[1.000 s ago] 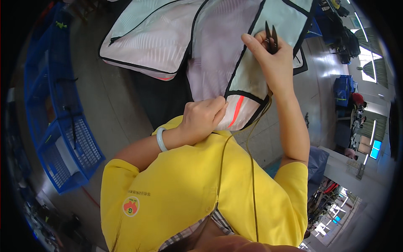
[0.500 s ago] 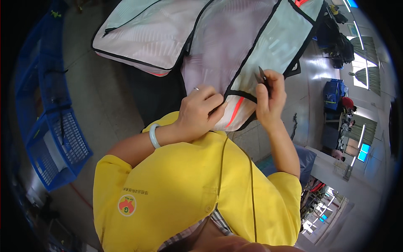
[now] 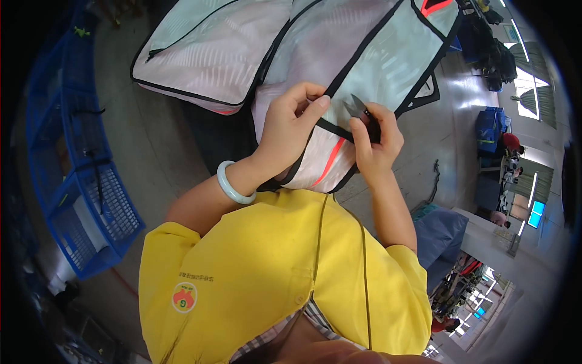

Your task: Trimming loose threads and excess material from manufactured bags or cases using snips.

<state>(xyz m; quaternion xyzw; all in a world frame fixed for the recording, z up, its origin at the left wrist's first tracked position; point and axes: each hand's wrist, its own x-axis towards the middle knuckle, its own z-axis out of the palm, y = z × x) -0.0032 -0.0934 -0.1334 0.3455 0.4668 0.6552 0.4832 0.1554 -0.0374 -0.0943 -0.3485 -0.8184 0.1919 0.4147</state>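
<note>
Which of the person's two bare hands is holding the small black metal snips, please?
The right hand holds the small black metal snips; the left hand pinches black fabric edging.

Round logo (image 3: 184,297), lettering (image 3: 196,276) on shirt (image 3: 254,255)

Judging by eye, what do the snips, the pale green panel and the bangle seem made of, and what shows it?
Snips: probably metal; the blades look smooth and grey, with a dull shine.
Pale green panel: likely thin synthetic fabric; it has a soft sheen.
Bangle: perhaps stone, glass or plastic; it is pale, smooth and glossy.
</note>
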